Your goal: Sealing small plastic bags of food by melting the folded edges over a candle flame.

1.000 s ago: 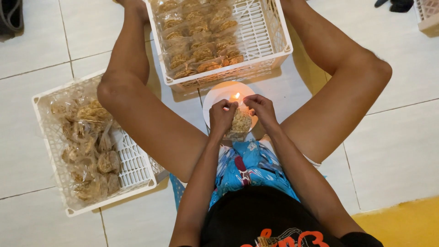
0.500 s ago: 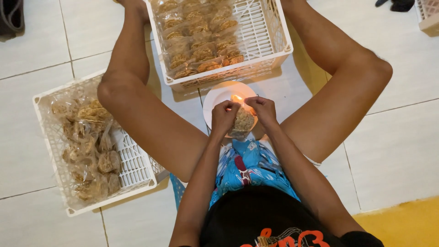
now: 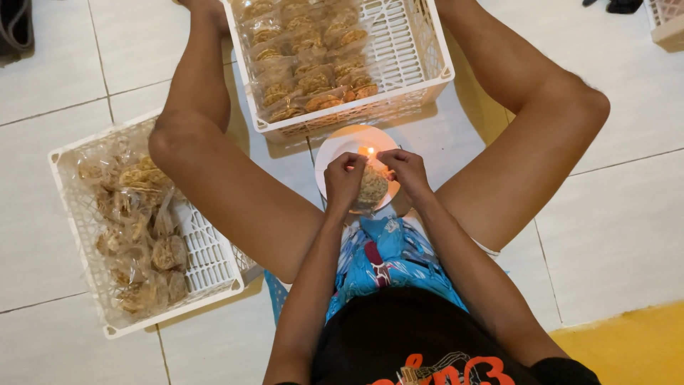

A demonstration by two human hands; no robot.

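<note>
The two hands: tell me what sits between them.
In the head view, the small clear snack bag hangs between the left hand and right hand, its top at a lit flame over the white plate.

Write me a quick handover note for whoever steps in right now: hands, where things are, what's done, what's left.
Left hand and right hand each pinch a top corner of one small clear snack bag, holding its edge at the candle flame over the white plate.
Done: the front white crate holds neat rows of filled bags.
Left: the side crate by the left leg still holds a loose pile of bags; whether they are sealed cannot be told.
</note>
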